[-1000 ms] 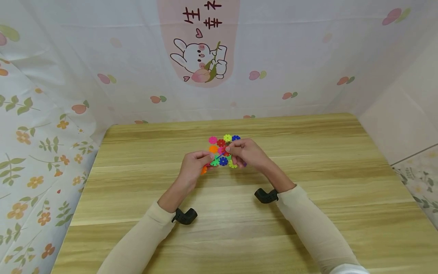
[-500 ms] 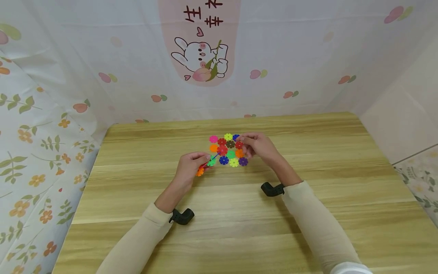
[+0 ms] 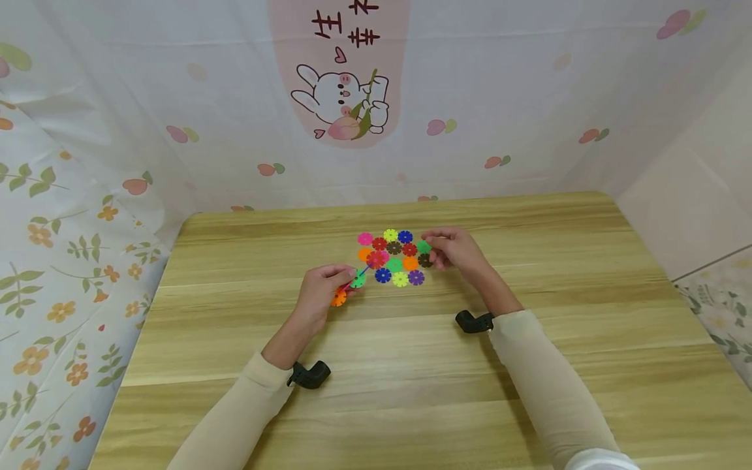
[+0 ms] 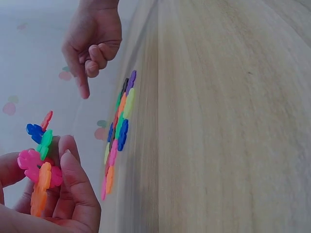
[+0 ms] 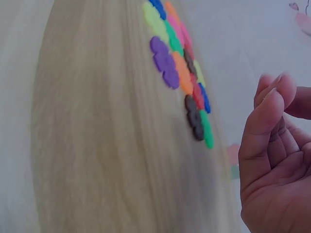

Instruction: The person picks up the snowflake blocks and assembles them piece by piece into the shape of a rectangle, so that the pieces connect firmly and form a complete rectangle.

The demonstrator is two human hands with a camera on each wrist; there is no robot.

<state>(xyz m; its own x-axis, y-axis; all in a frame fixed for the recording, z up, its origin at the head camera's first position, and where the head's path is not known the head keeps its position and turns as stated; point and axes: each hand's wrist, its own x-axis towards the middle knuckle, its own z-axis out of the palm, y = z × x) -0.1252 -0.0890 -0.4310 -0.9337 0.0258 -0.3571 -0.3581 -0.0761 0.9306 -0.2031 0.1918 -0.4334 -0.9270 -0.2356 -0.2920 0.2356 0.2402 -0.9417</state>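
Left hand (image 3: 317, 294) pinches a chain of discs (image 3: 359, 281); right hand (image 3: 458, 249) holds none that shows

Nearest, the left thumb and fingers are clamped on the chain, which runs from an orange disc (image 4: 41, 191) to a red disc (image 3: 376, 259) at the far tip. It is held up off the table (image 3: 382, 365). The joints look merely slotted, so a hard squeeze or a knock on that red tip could probably pop one apart.

Farther off, loose discs (image 3: 383, 275) lie flat in rough rows; if the chain dips, it might scatter them. Past their near row, the right hand hovers by a loose green disc (image 3: 424, 247) and a loose brown disc (image 3: 425, 260), fingers bent, tips close together. Thin, flat pieces like these may skid or drag a neighbour if pressed sideways. Printed cloth (image 3: 493, 78) hangs behind.
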